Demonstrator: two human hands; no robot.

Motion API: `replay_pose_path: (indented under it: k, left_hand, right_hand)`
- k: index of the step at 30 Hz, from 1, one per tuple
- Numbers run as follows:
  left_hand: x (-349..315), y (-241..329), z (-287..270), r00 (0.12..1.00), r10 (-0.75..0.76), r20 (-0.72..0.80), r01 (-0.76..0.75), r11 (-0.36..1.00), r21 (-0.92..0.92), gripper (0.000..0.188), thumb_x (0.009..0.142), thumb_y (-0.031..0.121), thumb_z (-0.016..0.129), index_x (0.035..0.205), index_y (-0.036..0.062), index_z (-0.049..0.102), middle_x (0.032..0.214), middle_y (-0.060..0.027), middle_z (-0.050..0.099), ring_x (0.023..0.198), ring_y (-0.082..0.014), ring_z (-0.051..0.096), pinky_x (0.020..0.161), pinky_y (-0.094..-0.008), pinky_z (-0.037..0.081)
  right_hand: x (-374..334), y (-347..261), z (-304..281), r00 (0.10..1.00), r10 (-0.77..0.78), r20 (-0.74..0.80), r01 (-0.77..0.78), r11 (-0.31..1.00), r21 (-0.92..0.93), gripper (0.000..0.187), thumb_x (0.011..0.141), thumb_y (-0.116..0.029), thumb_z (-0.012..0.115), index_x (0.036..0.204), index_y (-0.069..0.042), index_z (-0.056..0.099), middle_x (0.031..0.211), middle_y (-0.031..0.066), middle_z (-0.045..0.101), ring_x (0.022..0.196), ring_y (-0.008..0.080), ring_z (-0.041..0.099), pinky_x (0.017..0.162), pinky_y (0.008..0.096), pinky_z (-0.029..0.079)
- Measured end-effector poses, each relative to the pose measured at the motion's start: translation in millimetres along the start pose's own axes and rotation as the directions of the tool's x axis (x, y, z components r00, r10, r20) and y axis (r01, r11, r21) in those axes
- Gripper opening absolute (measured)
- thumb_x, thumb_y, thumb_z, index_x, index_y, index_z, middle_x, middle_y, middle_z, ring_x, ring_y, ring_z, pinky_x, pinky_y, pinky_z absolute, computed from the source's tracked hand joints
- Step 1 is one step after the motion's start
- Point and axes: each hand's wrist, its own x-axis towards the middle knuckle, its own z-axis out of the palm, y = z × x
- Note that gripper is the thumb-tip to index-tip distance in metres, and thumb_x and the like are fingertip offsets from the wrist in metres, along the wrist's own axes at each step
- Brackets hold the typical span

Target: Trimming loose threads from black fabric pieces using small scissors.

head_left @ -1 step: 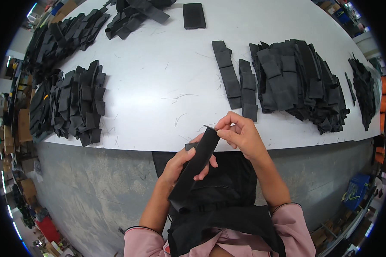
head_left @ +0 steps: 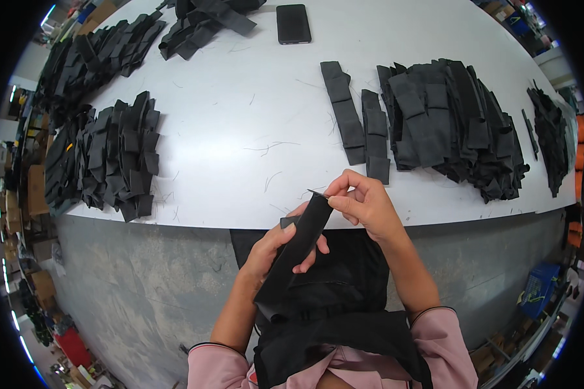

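A black fabric strip point(head_left: 300, 241) slants up over my lap to the table's near edge. My left hand point(head_left: 270, 251) is closed around its middle, thumb on top and fingertips showing on the far side. At the upper end, my right hand point(head_left: 362, 202) pinches the strip's corner between thumb and fingers. Whether a loose thread is also in that pinch is too small to tell. Just beyond my hands, two separate black strips point(head_left: 342, 113) lie beside a large heap of similar strips point(head_left: 428, 120) on the right.
The white table point(head_left: 220, 142) has loose dark threads scattered over it. More black strips point(head_left: 120, 155) are piled at the left, with another bunch point(head_left: 207, 26) at the far side. A black phone point(head_left: 294, 24) lies at the back. A thin dark stick-like item point(head_left: 530, 135) rests far right.
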Motion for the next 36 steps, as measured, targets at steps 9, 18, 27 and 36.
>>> replay_pose_path:
  k: [9,18,27,36]
  left_hand:
    - [-6,11,14,0.950,0.056,-0.307,0.106,0.867,0.487,0.056,0.090,0.030,0.050,0.139,0.0056,0.035,0.094,-0.0110,0.060,0.064,-0.0110,0.054,0.055,-0.0209,0.042]
    - [-6,10,33,0.825,0.508,-0.249,0.254,0.062,0.965,0.047,0.081,0.019,0.061,0.127,0.0225,0.053,0.082,-0.0139,0.048,0.066,-0.0281,0.056,0.061,-0.0358,0.046]
    - [-5,6,31,0.805,0.566,-0.175,0.234,-0.034,0.972,0.046,0.078,0.018,0.064,0.123,0.0198,0.056,0.085,-0.0144,0.049,0.066,-0.0290,0.056,0.060,-0.0364,0.047]
    - [14,-2,24,0.787,0.617,-0.027,-0.076,0.140,0.987,0.076,0.075,0.023,0.071,0.138,0.0076,0.032,0.109,-0.0158,0.053,0.094,-0.0286,0.058,0.078,-0.0331,0.047]
  right_hand:
    - [-4,2,2,0.962,-0.262,-0.077,0.225,0.921,-0.318,0.015,0.075,-0.002,0.068,0.087,-0.001,0.060,0.081,0.0016,0.052,0.063,0.0065,0.050,0.051,0.0195,0.039]
    - [-17,-9,19,0.846,-0.532,-0.029,0.235,0.422,-0.876,0.019,0.068,-0.004,0.072,0.085,-0.004,0.062,0.076,0.0055,0.050,0.057,0.0186,0.054,0.053,0.0266,0.045]
    - [-16,16,9,0.817,-0.555,-0.157,0.287,0.627,-0.724,0.019,0.074,-0.009,0.069,0.090,-0.003,0.060,0.079,0.0047,0.049,0.064,0.0164,0.055,0.055,0.0277,0.042]
    - [12,20,21,0.977,0.100,-0.190,-0.035,0.947,0.319,0.013,0.081,-0.010,0.066,0.088,-0.003,0.057,0.069,-0.0052,0.048,0.059,0.0019,0.040,0.052,0.0192,0.031]
